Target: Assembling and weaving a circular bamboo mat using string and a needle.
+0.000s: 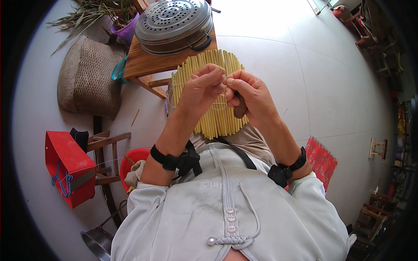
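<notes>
A round mat of yellow-green plant stalks (209, 120) lies across my lap, with pale string (219, 107) looped on it. Above its upper part, my left hand (207, 81) has thumb and forefinger pinched together. My right hand (246, 93) meets it at the fingertips, thumb and forefinger also pinched. What the fingertips pinch is too fine to make out. A dark brown object with a rounded end (240, 109) is tucked under the curled fingers of my right hand; its other end is hidden. Both forearms wear black straps.
A wooden stool (169, 62) bearing a metal steamer (173, 27) stands beyond the mat. To the left are a woven basket (93, 76), a purple pot (126, 31), a red box (70, 166) with blue hangers and a red basin (125, 176). A red patterned sheet (321, 163) lies right.
</notes>
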### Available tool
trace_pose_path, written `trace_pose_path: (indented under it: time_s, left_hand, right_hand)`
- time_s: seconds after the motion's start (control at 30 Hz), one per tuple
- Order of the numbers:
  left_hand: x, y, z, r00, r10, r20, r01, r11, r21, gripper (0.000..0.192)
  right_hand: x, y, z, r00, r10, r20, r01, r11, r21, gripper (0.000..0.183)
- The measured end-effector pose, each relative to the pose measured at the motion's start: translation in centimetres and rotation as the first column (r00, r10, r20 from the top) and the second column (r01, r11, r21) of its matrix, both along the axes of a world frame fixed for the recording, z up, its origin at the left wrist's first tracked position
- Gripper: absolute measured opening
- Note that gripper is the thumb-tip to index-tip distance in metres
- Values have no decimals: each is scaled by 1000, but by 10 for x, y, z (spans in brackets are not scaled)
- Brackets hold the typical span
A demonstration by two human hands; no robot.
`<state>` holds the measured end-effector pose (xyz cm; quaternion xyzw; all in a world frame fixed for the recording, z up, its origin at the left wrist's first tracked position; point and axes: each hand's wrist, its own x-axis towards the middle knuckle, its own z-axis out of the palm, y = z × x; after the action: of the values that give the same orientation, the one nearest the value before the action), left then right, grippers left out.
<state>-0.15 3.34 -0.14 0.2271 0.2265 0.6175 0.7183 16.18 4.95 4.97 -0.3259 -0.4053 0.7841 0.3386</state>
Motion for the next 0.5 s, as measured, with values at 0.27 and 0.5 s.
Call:
trace_pose_path:
  time_s: [0.27,0.5]
  left_hand:
    - [-1,1,-2,1000,5,-3,-5,1000,7,10]
    - [-1,2,-4,1000,-12,-10,13,999,51,10]
  right_hand:
    - [-1,1,-1,1000,2,14,-2,1000,-1,9]
    - [0,2,-2,1000,18,25,-18,1000,-10,9]
